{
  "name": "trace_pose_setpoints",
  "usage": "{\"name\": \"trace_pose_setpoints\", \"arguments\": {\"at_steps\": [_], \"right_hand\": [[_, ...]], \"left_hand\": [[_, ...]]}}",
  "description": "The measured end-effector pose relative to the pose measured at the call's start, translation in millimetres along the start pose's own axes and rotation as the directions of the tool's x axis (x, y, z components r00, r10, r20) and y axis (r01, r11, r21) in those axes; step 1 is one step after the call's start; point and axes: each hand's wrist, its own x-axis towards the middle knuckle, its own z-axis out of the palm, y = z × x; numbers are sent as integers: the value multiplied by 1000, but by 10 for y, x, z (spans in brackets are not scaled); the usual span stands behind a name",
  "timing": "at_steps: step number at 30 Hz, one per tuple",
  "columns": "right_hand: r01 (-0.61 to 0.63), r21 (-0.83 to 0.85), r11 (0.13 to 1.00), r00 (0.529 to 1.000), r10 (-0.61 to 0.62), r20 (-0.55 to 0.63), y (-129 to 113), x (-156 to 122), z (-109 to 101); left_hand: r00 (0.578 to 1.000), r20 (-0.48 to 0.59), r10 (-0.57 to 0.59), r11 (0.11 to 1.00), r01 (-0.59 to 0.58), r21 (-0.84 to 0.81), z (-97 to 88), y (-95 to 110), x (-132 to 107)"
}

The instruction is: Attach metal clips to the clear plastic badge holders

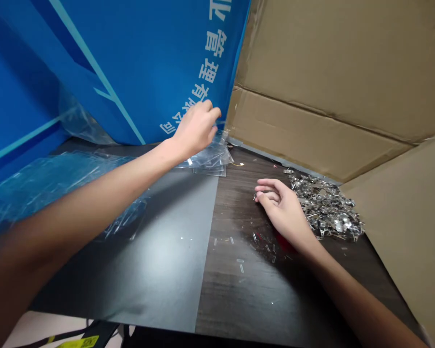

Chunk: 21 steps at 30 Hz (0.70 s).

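Note:
My left hand (199, 126) is over a stack of clear plastic sleeves (212, 157) at the back of the table. Its fingers are curled with the thumb below them, and what they hold, if anything, is hard to see against the transparent plastic. On the right, my right hand (283, 205) has its fingers bent in toward the thumb. A small shiny metal piece, apparently a clip (254, 196), shows at its fingertips. Just beyond that hand lies a heap of silver metal clips (329, 208). Part of a red object (285, 243) shows beneath the right wrist.
More clear plastic sleeves (61, 179) are spread at the left, partly behind my left forearm. Tiny clear pieces (240, 261) lie scattered on the dark wood tabletop (235, 299), beside a grey mat (159, 270). A blue printed panel (148, 63) and cardboard walls (333, 63) enclose the back and right.

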Motion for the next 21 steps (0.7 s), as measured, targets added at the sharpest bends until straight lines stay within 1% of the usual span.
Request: {"name": "trace_pose_setpoints", "arguments": {"at_steps": [2, 4, 6, 7, 8, 10, 12, 13, 14, 15, 17, 19, 21], "right_hand": [[19, -83, 996, 1000, -18, 8, -7, 25, -38], [89, -272, 958, 996, -82, 34, -27, 52, -107], [186, -495, 849, 982, -178, 64, -50, 85, -211], [214, -577, 788, 974, -218, 64, -58, 102, -273], [221, -649, 728, 966, -255, 43, -60, 116, -337], [228, -779, 584, 953, -298, 56, -43, 139, -462], [201, -861, 467, 961, -264, 81, -2, 151, -562], [186, -883, 431, 970, -227, 93, 25, 156, -596], [178, -896, 408, 977, -184, 110, 51, 160, -618], [167, -906, 388, 982, -149, 117, 75, 163, -627], [147, -919, 366, 988, -103, 117, 108, 168, -613], [115, -926, 359, 992, -82, 92, 118, 167, -573], [84, -932, 353, 995, -75, 61, 113, 162, -532]], "left_hand": [[990, 138, 7, 998, -15, 54, 87, -56, -29], [970, 242, 5, 998, -22, 65, 56, -126, -152], [970, 242, 4, 998, -19, 57, -99, -229, -342], [976, 220, 1, 998, -14, 56, -210, -298, -455], [974, 228, -6, 998, -9, 63, -331, -379, -579], [952, 305, -24, 994, -9, 108, -568, -575, -851], [933, 338, -125, 979, 60, 197, -747, -794, -1142], [915, 352, -198, 957, 102, 273, -804, -903, -1285], [888, 373, -268, 934, 145, 326, -838, -1004, -1418], [864, 402, -304, 926, 169, 338, -850, -1096, -1536], [842, 446, -304, 944, 202, 262, -828, -1238, -1712], [855, 441, -272, 962, 222, 162, -775, -1313, -1801], [877, 414, -244, 970, 222, 102, -731, -1322, -1822]]}}
